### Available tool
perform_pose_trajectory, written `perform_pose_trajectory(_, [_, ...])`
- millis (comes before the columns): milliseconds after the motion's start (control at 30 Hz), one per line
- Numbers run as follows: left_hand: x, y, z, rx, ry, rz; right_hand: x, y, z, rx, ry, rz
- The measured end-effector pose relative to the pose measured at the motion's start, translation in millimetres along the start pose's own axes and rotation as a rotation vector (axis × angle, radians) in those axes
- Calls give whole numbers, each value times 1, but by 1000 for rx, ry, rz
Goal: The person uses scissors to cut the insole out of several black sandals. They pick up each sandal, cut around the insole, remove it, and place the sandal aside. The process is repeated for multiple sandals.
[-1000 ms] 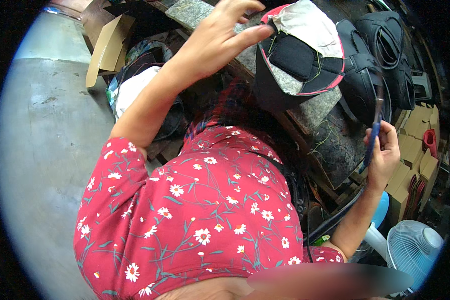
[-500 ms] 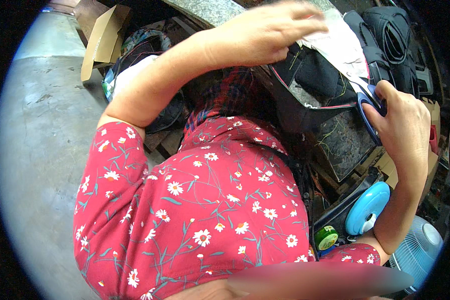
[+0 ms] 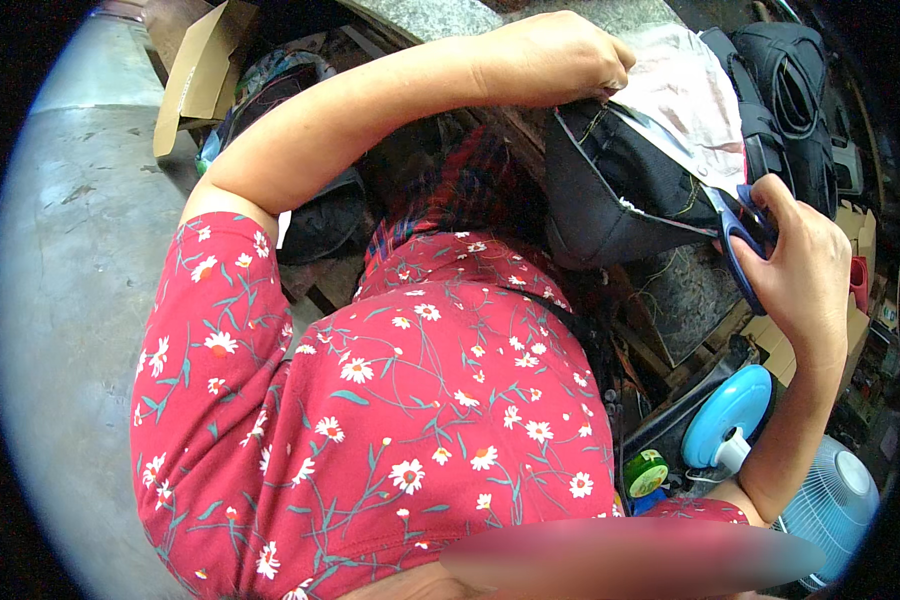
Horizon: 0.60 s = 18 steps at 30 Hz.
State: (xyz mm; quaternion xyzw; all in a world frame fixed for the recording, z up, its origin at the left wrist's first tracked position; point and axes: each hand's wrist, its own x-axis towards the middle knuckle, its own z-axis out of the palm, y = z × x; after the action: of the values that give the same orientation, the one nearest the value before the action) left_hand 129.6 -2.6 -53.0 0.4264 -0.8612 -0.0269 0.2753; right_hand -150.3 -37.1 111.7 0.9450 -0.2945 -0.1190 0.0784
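Observation:
My right hand (image 3: 802, 270) grips blue-handled scissors (image 3: 734, 245), fingers in the loops. Their pale blades point up and left, across a black fabric piece (image 3: 610, 210), possibly a bag. My left hand (image 3: 555, 62) is closed in a pinch at the far upper corner of that fabric, near the blade tips; its fingertips are partly hidden. Light edging and loose threads show along the fabric's rim. A crumpled white cloth (image 3: 685, 85) lies just beyond the blades. Whether the blades are cutting anything cannot be made out.
Black bags with straps (image 3: 785, 80) sit at the far right. A grey slab (image 3: 420, 20) lies at the back. A blue round fan base (image 3: 725, 420), a fan cage (image 3: 835, 490) and a green round container (image 3: 646, 473) are at lower right. A cardboard box (image 3: 195, 85) stands at far left.
My left hand has come down from above the fabric, its spread fingers now pinched at the fabric's corner. The black fabric is pulled up and tauter. My right hand with the scissors has shifted slightly.

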Motion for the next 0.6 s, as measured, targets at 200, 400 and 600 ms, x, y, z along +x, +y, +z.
perform_pose_trajectory(200, [-1, -3, 5, -45, 155, 55, 9, 0, 8, 47, -36, -49])
perform_pose_trajectory(400, [-3, -1, -1, -96, 108, 147, 8, -4, 7, 19, -30, -19])
perform_pose_trajectory(600, [2, 7, -8, -31, 70, 56, 9, -6, 5, 32, -64, -13])
